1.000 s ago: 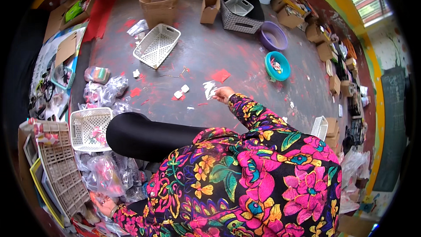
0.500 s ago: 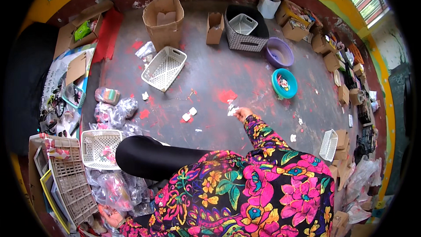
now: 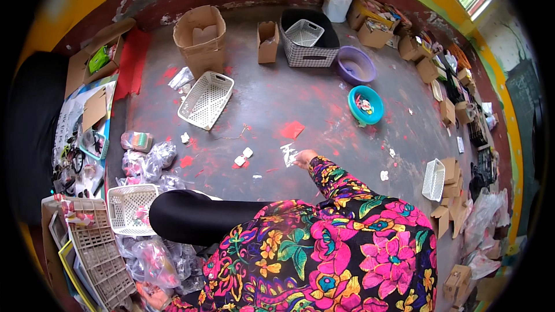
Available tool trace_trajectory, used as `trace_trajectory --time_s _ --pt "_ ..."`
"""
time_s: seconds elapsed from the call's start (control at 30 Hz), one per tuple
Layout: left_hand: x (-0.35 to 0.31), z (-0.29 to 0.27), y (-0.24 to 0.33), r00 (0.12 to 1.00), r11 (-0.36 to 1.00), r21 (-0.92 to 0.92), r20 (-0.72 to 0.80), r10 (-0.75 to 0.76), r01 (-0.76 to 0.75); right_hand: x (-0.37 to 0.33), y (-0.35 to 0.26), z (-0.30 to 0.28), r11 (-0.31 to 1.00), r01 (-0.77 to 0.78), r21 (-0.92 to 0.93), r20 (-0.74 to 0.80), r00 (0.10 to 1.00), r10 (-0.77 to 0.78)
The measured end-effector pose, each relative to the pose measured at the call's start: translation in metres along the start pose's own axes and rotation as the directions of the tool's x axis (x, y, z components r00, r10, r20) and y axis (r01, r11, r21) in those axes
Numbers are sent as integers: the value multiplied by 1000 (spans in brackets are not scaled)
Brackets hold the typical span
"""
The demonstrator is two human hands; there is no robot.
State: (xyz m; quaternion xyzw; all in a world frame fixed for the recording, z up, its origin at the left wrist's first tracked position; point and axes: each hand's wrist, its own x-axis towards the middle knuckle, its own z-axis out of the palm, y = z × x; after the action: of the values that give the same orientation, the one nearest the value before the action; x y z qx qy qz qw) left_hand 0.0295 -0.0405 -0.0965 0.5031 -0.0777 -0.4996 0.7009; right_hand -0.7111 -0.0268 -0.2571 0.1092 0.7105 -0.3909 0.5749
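Reaching: the right hand (image 3: 304,158) is stretching to the middle of the frame, its flowered sleeve (image 3: 341,188) running back to the lower edge.
Grip: the right fingers are pinching together on a small clear packet (image 3: 288,153), which is lying on or just above the floor (image 3: 272,95); which of the two, I cannot tell.
Left hand: it is not showing; a black shape (image 3: 193,222) is lying across the lower left.
White baskets: five are showing. One slanted basket (image 3: 205,99) is sitting upper left of centre, looking empty; one small basket (image 3: 304,32) is resting inside the checked bin (image 3: 309,52) at the top; one lower-left basket (image 3: 130,208) is holding something pink; one narrow basket (image 3: 433,179) is standing at the right; one flat grid tray (image 3: 101,254) is leaning at the lower left.
Bowls: two. The purple bowl (image 3: 355,65) is looking empty; the teal bowl (image 3: 366,104) just below it is holding small coloured pieces.
Brown bag: one paper bag (image 3: 200,37) is standing open at the upper left.
Small carton: one open carton (image 3: 267,40) is standing beside the checked bin.
White scraps: two scraps (image 3: 243,156) are lying just left of the packet.
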Motion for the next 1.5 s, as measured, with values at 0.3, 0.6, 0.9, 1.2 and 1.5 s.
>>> trace_trajectory --time_s 0.3,0.6,0.9,1.2,1.5 --pt "0 -1 12 1000 999 41 6 -24 24 51 -64 -158 817 401 415 -304 907 -291" --pt "-1 -2 10 998 997 50 7 -65 65 64 -124 -179 790 497 360 -330 859 -391" --pt "-16 -9 16 994 994 27 -19 -103 104 -31 -108 149 983 177 -47 515 847 -128" --pt "-29 -98 63 939 888 -372 -98 -328 272 -176 -76 363 779 514 -358 888 445 115" --pt "-76 -33 57 939 925 -208 -61 -338 319 -237 -4 428 469 728 -500 857 492 150"
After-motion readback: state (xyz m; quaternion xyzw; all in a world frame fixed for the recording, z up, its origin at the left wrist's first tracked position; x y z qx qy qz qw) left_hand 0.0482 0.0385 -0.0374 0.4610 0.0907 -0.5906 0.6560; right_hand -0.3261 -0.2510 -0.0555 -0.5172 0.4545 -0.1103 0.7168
